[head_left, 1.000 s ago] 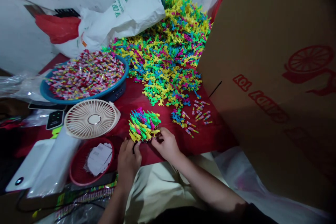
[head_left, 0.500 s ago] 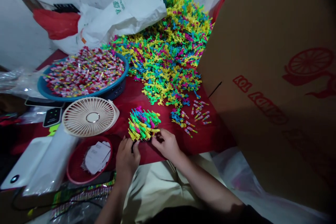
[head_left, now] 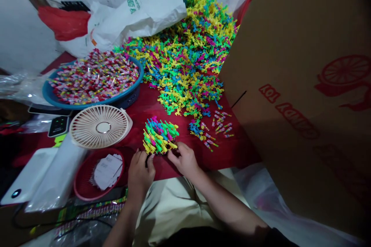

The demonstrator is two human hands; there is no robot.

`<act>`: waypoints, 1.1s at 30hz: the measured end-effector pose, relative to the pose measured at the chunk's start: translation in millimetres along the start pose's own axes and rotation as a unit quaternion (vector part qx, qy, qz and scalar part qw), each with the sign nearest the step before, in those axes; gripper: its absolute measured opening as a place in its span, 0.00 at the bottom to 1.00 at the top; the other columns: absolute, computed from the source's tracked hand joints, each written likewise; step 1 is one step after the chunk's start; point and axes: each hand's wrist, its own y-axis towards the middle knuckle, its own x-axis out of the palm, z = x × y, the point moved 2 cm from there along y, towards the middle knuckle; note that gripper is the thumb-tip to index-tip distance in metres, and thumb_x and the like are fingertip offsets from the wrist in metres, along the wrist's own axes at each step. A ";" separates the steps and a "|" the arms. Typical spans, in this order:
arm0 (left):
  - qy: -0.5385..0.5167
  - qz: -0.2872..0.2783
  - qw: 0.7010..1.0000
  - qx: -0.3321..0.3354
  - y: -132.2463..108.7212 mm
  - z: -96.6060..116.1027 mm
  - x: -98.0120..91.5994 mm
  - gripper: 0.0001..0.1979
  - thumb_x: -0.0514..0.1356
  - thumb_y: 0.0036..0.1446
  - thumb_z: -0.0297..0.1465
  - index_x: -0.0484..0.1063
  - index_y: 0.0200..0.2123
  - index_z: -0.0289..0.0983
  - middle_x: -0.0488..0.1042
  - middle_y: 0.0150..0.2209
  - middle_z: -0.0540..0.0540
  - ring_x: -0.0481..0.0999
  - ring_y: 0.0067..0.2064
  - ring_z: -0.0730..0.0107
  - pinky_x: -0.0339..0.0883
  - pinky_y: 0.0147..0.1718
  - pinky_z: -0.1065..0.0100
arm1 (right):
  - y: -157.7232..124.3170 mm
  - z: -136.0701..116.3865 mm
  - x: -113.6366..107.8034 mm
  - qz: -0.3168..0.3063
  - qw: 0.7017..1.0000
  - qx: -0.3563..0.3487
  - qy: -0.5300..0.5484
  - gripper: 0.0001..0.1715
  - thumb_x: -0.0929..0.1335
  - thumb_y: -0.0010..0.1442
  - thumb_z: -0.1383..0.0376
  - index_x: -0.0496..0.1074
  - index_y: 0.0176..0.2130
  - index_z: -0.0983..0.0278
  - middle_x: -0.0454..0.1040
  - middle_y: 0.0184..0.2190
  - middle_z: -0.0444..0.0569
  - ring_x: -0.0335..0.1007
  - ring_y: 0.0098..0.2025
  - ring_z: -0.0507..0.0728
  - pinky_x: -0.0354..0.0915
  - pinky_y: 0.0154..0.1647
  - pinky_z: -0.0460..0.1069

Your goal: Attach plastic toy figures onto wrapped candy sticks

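Observation:
A tight bundle of yellow, green, blue and pink plastic pieces (head_left: 160, 136) sits on the red cloth (head_left: 139, 123) in front of me. My left hand (head_left: 140, 173) touches its lower left side, near a thin black strand (head_left: 148, 160). My right hand (head_left: 184, 158) presses its fingers under the bundle's lower right side. The bundle's base is partly hidden by my fingers. A large heap of similar loose pieces (head_left: 185, 69) lies beyond it, with several wrapped candy sticks (head_left: 222, 125) to its right.
A blue basin of wrapped candy sticks (head_left: 72, 102) and a cream fan (head_left: 100, 126) stand to the left. Below them is a red basket with paper slips (head_left: 84, 185). A tall cardboard box (head_left: 290, 104) blocks the right side, and a white sack (head_left: 145, 11) lies behind.
The view has shifted slightly. My hands stay at the bundle, which has turned a little between them.

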 end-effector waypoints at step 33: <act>0.031 0.024 0.999 0.032 -0.2 -1.3 0.6 0.05 0.56 0.70 0.30 0.65 0.38 0.42 0.74 0.36 0.42 0.75 0.42 0.51 0.70 0.44 0.54 | 13.6 -10.3 10.5 -0.097 0.988 0.044 -0.110 0.04 0.71 0.63 0.70 0.71 0.39 0.63 0.78 0.37 0.55 0.76 0.41 0.62 0.71 0.43 0.52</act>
